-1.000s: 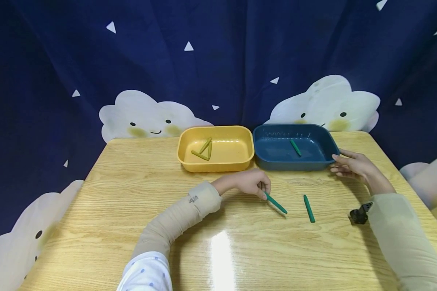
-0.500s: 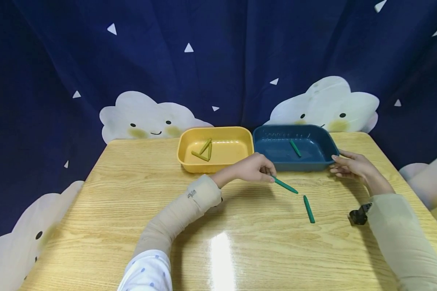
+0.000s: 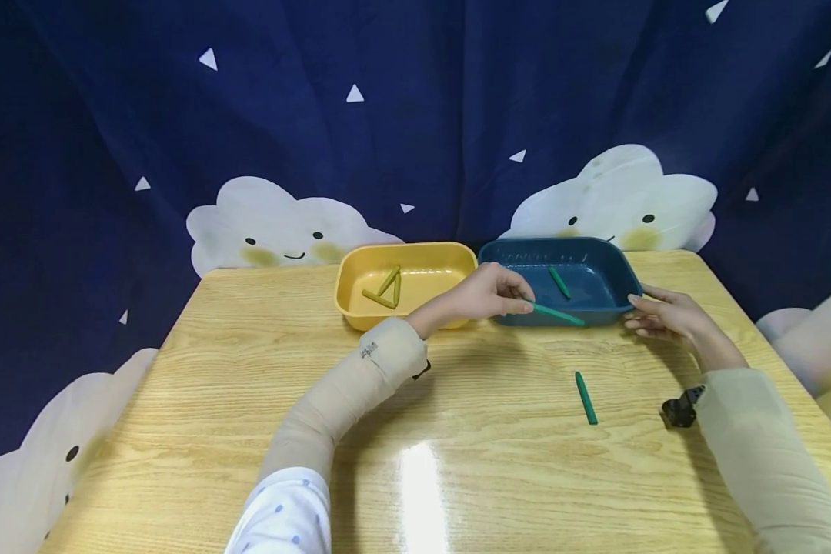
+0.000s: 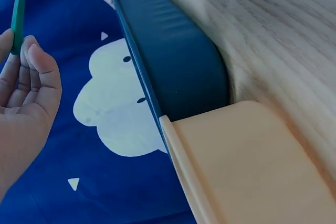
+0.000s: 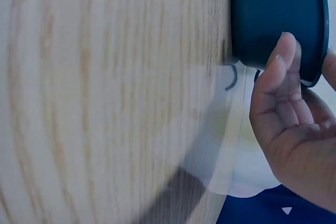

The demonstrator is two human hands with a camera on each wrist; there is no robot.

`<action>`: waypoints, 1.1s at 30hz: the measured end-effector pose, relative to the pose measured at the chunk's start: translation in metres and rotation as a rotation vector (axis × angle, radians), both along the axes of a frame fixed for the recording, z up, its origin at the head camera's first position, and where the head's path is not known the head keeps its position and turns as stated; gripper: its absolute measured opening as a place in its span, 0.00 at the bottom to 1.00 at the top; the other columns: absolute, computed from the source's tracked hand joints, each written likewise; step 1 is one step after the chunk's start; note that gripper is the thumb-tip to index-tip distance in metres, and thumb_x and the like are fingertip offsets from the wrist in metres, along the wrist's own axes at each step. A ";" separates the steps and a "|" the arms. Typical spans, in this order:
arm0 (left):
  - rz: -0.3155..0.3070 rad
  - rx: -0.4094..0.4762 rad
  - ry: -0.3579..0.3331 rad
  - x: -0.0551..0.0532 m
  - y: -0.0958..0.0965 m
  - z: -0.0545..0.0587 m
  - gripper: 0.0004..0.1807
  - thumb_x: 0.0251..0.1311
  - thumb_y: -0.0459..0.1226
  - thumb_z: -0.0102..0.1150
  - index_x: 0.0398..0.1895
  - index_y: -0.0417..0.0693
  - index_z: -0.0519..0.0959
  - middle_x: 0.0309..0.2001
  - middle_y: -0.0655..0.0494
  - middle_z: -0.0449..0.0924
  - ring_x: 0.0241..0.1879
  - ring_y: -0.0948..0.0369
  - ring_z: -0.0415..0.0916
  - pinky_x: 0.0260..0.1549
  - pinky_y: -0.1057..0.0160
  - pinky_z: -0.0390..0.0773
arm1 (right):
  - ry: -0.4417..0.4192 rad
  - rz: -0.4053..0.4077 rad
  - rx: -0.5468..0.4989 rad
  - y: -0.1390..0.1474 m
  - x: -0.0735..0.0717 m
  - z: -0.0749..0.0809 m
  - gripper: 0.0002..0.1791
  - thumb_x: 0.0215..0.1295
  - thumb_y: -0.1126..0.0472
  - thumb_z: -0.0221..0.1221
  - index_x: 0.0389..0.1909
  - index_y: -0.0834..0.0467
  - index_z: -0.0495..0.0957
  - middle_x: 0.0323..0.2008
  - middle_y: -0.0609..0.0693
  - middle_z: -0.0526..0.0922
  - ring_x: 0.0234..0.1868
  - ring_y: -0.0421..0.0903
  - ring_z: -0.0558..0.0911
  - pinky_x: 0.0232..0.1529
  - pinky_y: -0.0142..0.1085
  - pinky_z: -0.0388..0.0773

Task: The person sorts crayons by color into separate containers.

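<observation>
My left hand (image 3: pixel 488 292) pinches a green crayon (image 3: pixel 557 313) by one end. In the head view the crayon points right, across the front wall of the blue basin (image 3: pixel 595 283). From the left wrist the crayon (image 4: pixel 19 17) shows upright between thumb and fingers. At the basin's right end is my right hand (image 3: pixel 675 314), gripping the rim. In the right wrist view its fingers curl against the outer wall of the blue basin (image 5: pixel 278 11), the thumb at the rim. Another green crayon (image 3: pixel 559 282) lies inside this basin, and one more green crayon (image 3: pixel 585 398) on the table.
A yellow basin (image 3: pixel 439 286) stands against the blue one's left side, with three olive-yellow crayons (image 3: pixel 379 298) in it. Both are near the back edge of the wooden table (image 3: pixel 263 338). Behind hangs a dark blue curtain (image 3: pixel 415 123) with clouds.
My left hand has lifted the green crayon from the table area and carried it away from me, up to the blue basin's front. The right hand stays at the basin's end.
</observation>
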State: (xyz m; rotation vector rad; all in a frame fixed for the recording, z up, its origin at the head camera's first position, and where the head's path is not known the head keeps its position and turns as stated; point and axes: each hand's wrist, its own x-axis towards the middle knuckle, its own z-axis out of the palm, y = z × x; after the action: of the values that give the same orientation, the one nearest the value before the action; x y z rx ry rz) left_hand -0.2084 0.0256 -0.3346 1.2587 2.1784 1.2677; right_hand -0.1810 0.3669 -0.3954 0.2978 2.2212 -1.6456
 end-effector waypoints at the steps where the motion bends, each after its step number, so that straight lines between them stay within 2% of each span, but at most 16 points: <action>1: 0.006 0.004 -0.018 -0.001 0.001 0.000 0.07 0.57 0.32 0.59 0.36 0.39 0.81 0.30 0.50 0.81 0.27 0.63 0.75 0.29 0.68 0.76 | 0.001 0.000 0.005 0.000 0.000 0.000 0.50 0.61 0.44 0.53 0.69 0.58 0.30 0.28 0.41 0.82 0.31 0.38 0.82 0.36 0.33 0.78; 7: 0.053 0.054 -0.081 -0.009 0.006 0.001 0.08 0.58 0.31 0.57 0.38 0.35 0.80 0.29 0.46 0.79 0.28 0.53 0.75 0.29 0.63 0.77 | -0.005 -0.006 -0.002 0.000 0.000 0.000 0.50 0.60 0.44 0.54 0.69 0.58 0.31 0.27 0.40 0.82 0.31 0.38 0.82 0.36 0.33 0.78; 10: 0.098 0.106 -0.130 -0.015 0.009 0.002 0.09 0.58 0.31 0.57 0.38 0.33 0.80 0.27 0.47 0.79 0.32 0.48 0.74 0.30 0.62 0.77 | -0.005 -0.011 -0.013 0.000 0.000 0.000 0.50 0.60 0.44 0.54 0.69 0.58 0.31 0.27 0.40 0.81 0.31 0.38 0.82 0.35 0.33 0.78; 13: 0.143 0.129 -0.151 -0.020 0.010 0.005 0.08 0.58 0.30 0.57 0.38 0.32 0.80 0.28 0.47 0.79 0.32 0.47 0.74 0.29 0.64 0.77 | -0.001 -0.009 -0.018 0.000 0.000 0.000 0.50 0.61 0.44 0.53 0.69 0.59 0.30 0.27 0.39 0.81 0.31 0.37 0.82 0.35 0.33 0.78; 19: 0.180 0.097 -0.117 -0.030 0.012 0.012 0.09 0.59 0.32 0.57 0.38 0.34 0.80 0.31 0.45 0.79 0.33 0.49 0.75 0.30 0.64 0.77 | -0.002 -0.010 -0.022 0.000 0.000 0.001 0.50 0.61 0.45 0.54 0.69 0.59 0.31 0.27 0.40 0.82 0.31 0.38 0.82 0.35 0.33 0.78; 26: 0.208 0.087 -0.036 -0.046 0.023 0.019 0.08 0.60 0.33 0.56 0.37 0.37 0.80 0.27 0.48 0.77 0.28 0.54 0.73 0.30 0.64 0.76 | -0.006 -0.011 -0.045 0.002 -0.001 0.002 0.52 0.59 0.44 0.55 0.69 0.59 0.30 0.26 0.39 0.82 0.31 0.38 0.82 0.34 0.32 0.78; 28: 0.219 0.081 -0.032 -0.050 0.026 0.020 0.08 0.60 0.33 0.55 0.38 0.36 0.80 0.27 0.46 0.77 0.28 0.53 0.73 0.30 0.62 0.76 | -0.005 -0.006 -0.050 0.002 -0.001 0.002 0.52 0.60 0.44 0.55 0.69 0.59 0.30 0.27 0.39 0.82 0.31 0.38 0.82 0.35 0.32 0.78; 33: 0.245 0.049 -0.043 -0.056 0.034 0.023 0.10 0.61 0.34 0.55 0.41 0.38 0.80 0.30 0.48 0.78 0.32 0.53 0.74 0.31 0.66 0.76 | -0.007 0.002 -0.059 0.000 0.000 0.000 0.51 0.61 0.45 0.53 0.69 0.60 0.29 0.27 0.39 0.82 0.31 0.38 0.82 0.35 0.32 0.78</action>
State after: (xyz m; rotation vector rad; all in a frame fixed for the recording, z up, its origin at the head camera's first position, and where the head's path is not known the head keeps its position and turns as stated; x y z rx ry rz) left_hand -0.2644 0.0595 -0.3117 0.9942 2.3385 1.4341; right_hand -0.1807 0.3673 -0.3949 0.2854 2.1627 -1.7037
